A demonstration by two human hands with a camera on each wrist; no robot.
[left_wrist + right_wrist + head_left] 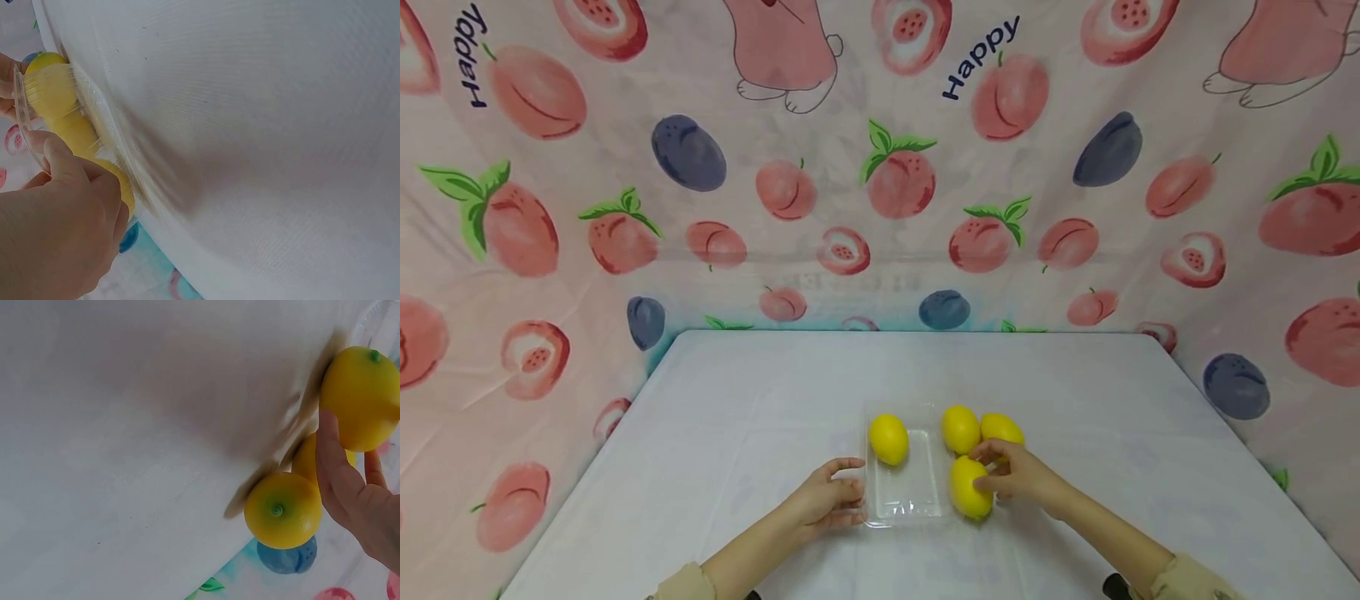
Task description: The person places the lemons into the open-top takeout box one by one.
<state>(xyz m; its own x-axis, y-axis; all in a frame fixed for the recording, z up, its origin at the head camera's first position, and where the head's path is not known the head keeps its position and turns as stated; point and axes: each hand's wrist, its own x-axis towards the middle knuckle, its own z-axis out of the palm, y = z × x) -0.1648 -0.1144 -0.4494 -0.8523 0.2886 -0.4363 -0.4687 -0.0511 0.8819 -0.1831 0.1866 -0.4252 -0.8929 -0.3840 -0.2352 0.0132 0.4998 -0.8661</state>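
A clear plastic tray (913,477) lies on the table with one yellow lemon (889,440) in its far left corner. My left hand (831,500) grips the tray's left rim; in the left wrist view its thumb and fingers pinch the edge. On the right, my right hand (1018,475) holds the nearest lemon (359,394) between thumb and fingers, beside the tray's right rim. Just beyond that hand are two more lemons, one (961,429) by the tray's far right and another (1003,427) against it, partly hidden by the fingers.
A white cloth covers the table (760,400). Behind it and along both sides hangs a fruit-printed curtain (820,142). Beige sleeves (1195,579) show at the bottom of the head view.
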